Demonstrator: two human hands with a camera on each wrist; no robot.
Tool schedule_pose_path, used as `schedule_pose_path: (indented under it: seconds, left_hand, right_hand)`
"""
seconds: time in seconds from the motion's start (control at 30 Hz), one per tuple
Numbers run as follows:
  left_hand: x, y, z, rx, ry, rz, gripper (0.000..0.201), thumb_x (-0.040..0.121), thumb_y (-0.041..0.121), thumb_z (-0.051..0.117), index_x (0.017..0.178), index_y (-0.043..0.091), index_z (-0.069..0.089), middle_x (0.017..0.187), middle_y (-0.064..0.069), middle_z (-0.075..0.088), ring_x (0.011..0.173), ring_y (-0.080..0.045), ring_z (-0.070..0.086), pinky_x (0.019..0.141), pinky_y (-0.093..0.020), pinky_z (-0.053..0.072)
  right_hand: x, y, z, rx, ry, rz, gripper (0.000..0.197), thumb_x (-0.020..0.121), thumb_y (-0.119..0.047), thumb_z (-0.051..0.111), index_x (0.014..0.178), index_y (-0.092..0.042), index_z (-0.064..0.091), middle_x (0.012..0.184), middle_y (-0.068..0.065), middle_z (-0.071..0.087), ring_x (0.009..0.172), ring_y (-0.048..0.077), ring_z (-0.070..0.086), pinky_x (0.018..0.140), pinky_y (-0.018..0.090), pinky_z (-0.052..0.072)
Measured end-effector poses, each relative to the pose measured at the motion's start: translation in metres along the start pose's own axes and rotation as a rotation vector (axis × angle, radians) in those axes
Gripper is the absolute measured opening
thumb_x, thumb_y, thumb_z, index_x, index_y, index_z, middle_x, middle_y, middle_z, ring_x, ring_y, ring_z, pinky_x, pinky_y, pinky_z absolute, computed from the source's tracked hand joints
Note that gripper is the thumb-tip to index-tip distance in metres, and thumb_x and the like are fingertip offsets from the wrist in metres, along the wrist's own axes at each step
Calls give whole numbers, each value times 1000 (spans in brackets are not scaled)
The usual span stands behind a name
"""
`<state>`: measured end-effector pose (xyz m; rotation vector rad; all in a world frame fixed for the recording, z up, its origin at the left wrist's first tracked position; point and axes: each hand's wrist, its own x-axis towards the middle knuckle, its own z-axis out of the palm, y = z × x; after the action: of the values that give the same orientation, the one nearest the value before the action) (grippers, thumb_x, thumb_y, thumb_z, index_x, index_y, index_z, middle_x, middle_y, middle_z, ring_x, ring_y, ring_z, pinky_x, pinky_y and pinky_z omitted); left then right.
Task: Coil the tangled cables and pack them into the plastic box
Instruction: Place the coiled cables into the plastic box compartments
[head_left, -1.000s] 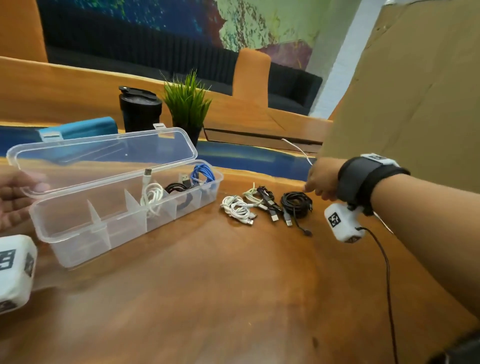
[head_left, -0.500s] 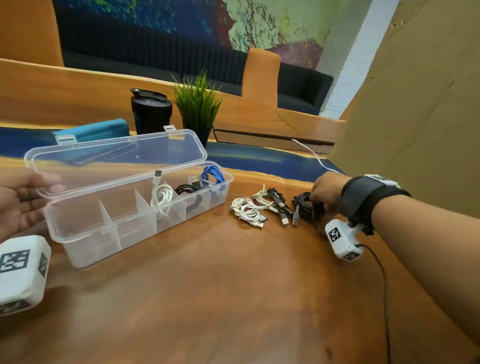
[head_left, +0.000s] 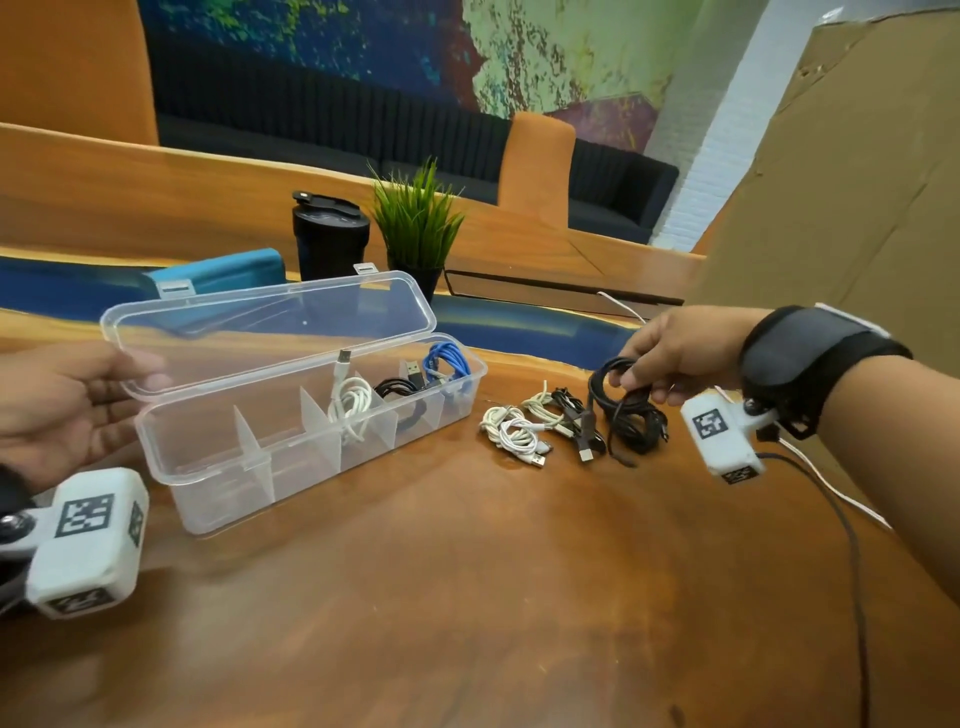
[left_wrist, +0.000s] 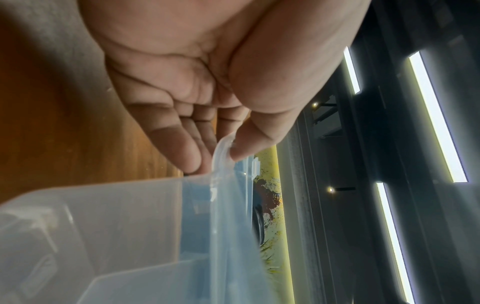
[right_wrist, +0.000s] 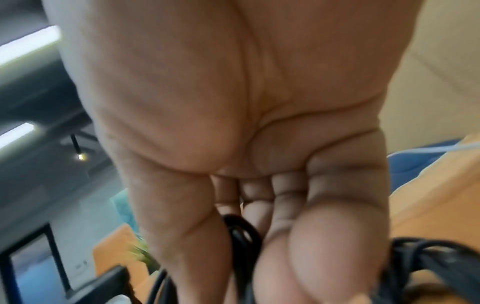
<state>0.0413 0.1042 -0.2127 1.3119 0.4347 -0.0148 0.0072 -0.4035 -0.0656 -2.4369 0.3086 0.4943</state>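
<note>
Head view: black cable coil is gripped by right hand over the bench, just right of plastic box.
Left wrist: lid edge is pinched by left hand.
Right wrist: fingers curled round black cable, pretty blurry.

Beyond my wooden table I see 1 black lidded tumbler just beside 1 potted green plant, 1 teal pouch to their left, and cardboard at right.

box left on table, cable bundles right (three inside)
</note>
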Motion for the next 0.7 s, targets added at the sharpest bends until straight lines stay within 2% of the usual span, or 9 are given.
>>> schedule_pose_path:
  seconds: [0.07,0.13,0.23,0.33,0.4,0.53,0.7]
  left_hand:
    - [-8,4,7,10,-63,-27,11,91,20,53,88,16,64,56,9,69,46,0,62,44,-14,52]
    - [-19,7,10,24,-68,9,10,91,18,53,89,16,63,55,8,67,44,0,59,43,-12,50]
    - [-32,12,13,29,-78,-22,10,92,14,54,86,16,62,55,6,66,47,-3,55,42,-13,49]
    - [-43,16,16,42,-72,-20,7,91,10,57,85,13,61,55,3,64,42,-4,56,41,-15,49]
    - [-47,17,19,37,-66,-13,4,90,9,58,88,11,62,56,1,65,42,-6,58,41,-16,49]
    - [-50,18,19,35,-55,11,6,89,8,58,90,10,63,57,0,65,44,-7,58,41,-17,50]
    - [-54,19,19,29,-55,15,6,89,7,58,87,10,63,59,-1,65,45,-7,58,41,-17,50]
  right_hand:
    - [-8,-16,1,148,-56,-60,20,84,0,68,103,1,68,77,16,64,51,15,58,46,21,52]
    - [-14,-31,4,277,-81,-111,29,77,-5,71,105,-2,64,73,12,65,52,15,60,46,21,53]
    - [-19,-55,17,411,-95,-226,38,67,-16,77,101,-7,65,74,11,62,55,15,63,47,21,55]
    - [-22,-85,43,542,-88,-357,47,54,-24,80,96,-10,64,76,8,64,58,12,65,51,20,56]
    - [-25,-105,62,615,-100,-428,40,60,-21,78,96,-11,64,76,5,65,58,10,65,52,18,57]
    - [-28,-146,101,594,-20,-500,14,87,-10,67,101,-9,65,78,8,67,58,12,64,53,20,57]
    - [-30,-179,143,454,217,-580,18,88,-10,70,106,-7,64,86,15,71,60,18,70,56,29,60]
